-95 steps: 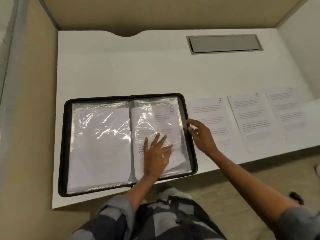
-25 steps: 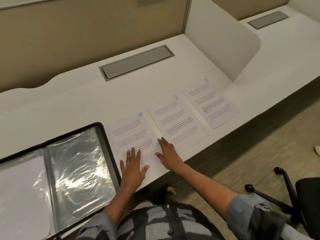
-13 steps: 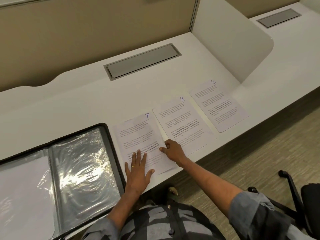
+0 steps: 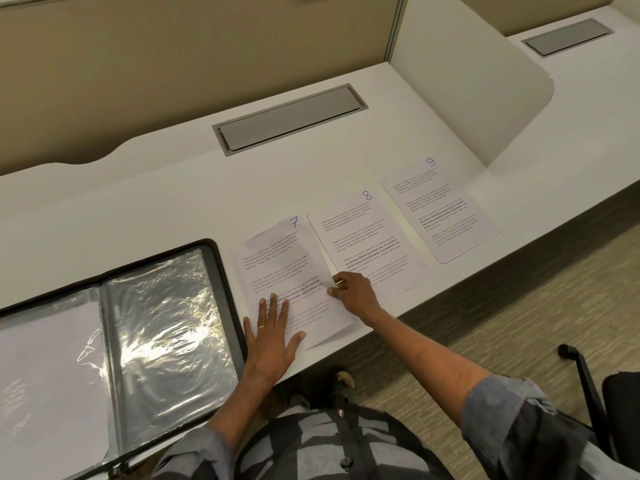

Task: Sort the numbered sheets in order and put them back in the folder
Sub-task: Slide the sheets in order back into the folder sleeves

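Now our left hand (image 4: 272, 336) lies flat, fingers straight, on the lower part of sheet 7 (image 4: 277, 258), which rests on the worktop (image 4: 156, 209) just beside the open folder (image 4: 166, 323). Our right hand (image 4: 353, 295) curls thumb and forefinger onto that sheet's right edge, pinching it. Sheet 8 (image 4: 363, 237) and sheet 9 (image 4: 440, 209) lie in a row to the right.

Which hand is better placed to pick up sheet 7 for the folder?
The right hand: its curled fingers sit at the right edge of sheet 7, seemingly pinching it. The left hand lies flat on the sheet, pinning it.
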### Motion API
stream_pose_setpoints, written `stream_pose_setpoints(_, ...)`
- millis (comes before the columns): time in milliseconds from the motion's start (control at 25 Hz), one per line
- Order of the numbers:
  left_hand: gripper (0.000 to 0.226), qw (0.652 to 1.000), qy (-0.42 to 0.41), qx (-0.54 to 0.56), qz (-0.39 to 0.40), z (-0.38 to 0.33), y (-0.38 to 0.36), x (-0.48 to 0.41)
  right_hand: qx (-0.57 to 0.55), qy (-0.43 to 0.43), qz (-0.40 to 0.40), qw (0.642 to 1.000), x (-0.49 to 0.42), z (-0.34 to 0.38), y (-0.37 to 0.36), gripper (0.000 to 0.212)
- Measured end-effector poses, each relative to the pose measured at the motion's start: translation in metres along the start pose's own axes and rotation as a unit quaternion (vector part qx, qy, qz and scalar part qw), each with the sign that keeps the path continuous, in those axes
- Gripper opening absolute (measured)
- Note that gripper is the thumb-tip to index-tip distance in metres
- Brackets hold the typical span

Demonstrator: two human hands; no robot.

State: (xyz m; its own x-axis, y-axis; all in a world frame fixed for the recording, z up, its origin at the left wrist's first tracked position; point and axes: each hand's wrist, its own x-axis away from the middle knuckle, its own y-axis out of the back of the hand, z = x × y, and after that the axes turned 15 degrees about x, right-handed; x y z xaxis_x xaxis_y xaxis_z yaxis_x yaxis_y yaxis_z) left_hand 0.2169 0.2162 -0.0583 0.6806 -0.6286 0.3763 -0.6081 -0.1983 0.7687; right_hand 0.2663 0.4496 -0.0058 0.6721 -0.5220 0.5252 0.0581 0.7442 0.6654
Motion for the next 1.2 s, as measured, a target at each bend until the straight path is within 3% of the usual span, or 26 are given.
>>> stream_pose_setpoints(200,0.082,0.999,-0.013,0.03,-0.029,-0.002,0.002,0.0,-0.088,-0.015,0.027,0.996,0.001,-0.007,0.005,0.038)
stream_pose_setpoints(360,0.066,0.993,-0.046,0.063,-0.086,-0.005,0.007,-0.003,-0.128,0.009,0.052,0.99,0.002,-0.012,0.018,0.029)
stream_pose_setpoints(480,0.056,0.98,-0.032,0.14,-0.137,-0.009,0.012,-0.001,-0.16,0.027,0.062,0.985,0.006,-0.014,0.029,0.023)
stream_pose_setpoints(680,0.05,0.926,0.001,0.334,-0.175,-0.021,0.02,0.013,-0.176,0.04,0.08,0.98,0.014,-0.02,0.038,0.031)
stream_pose_setpoints(960,0.042,0.86,0.056,0.442,-0.25,-0.025,0.034,0.037,-0.175,0.043,0.109,0.978,0.026,-0.019,0.029,0.043)
stream_pose_setpoints(1200,0.039,0.815,0.066,0.495,-0.293,0.013,0.051,0.064,-0.171,0.078,0.129,0.974,0.044,0.011,0.003,0.032)
